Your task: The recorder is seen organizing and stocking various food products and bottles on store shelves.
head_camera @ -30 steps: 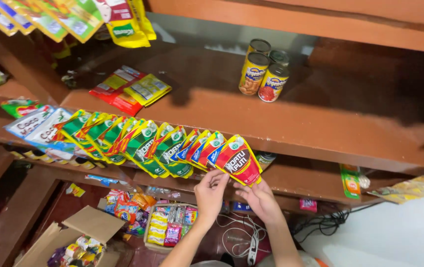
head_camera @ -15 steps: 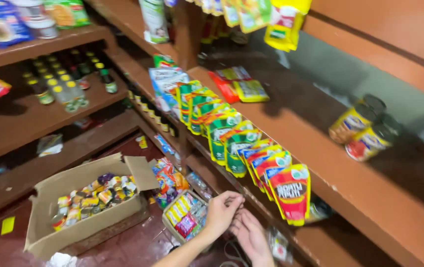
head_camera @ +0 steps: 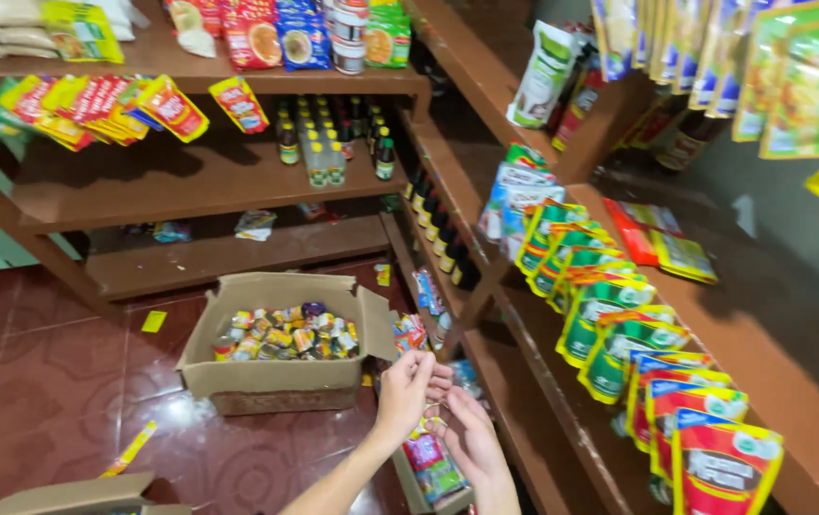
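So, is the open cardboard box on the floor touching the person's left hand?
Apart. In the head view the left hand is raised to the right of the cardboard box, and dark floor shows between the box's right flap and the hand.

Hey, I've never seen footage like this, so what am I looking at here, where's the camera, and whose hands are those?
There is no machine: a camera worn on a person's head looks down at their own two bare hands in a small shop. The left hand and right hand meet over a small colourful packet; the exact grip is hard to tell. On the red tiled floor sits an open cardboard box of small packets. At right, pouches hang along a wooden shelf.
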